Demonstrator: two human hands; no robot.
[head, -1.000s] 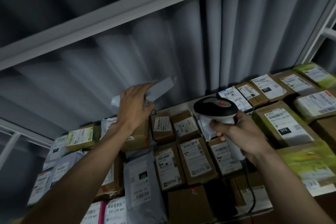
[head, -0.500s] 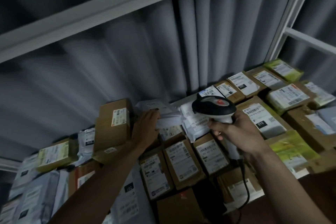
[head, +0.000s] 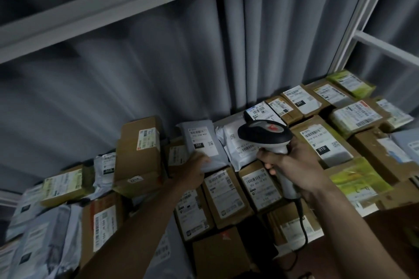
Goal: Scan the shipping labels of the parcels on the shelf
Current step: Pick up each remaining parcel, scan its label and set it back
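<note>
Several labelled parcels cover the shelf: brown cardboard boxes, grey mailer bags and green-wrapped packets. A grey mailer bag [head: 201, 145] with a "231" label lies at the back middle, label up. My left hand [head: 192, 169] holds its near edge. My right hand [head: 294, 165] grips the handle of a black and grey barcode scanner [head: 265, 136]. The scanner's head hovers over a white mailer bag [head: 235, 149], just right of the grey one. Its black cable [head: 303, 229] hangs down toward the front.
A tall brown box [head: 138, 154] stands on other parcels left of my left hand. A box labelled "010" [head: 322, 140] lies right of the scanner. Grey curtain folds [head: 158, 63] hang behind. A white shelf beam [head: 136, 2] runs overhead and a white upright frame [head: 358, 22] stands at right.
My left hand brought the grey mailer bag down from the air and laid it label up at the back of the shelf. The view shifted left; the scanner stayed about where it was.
</note>
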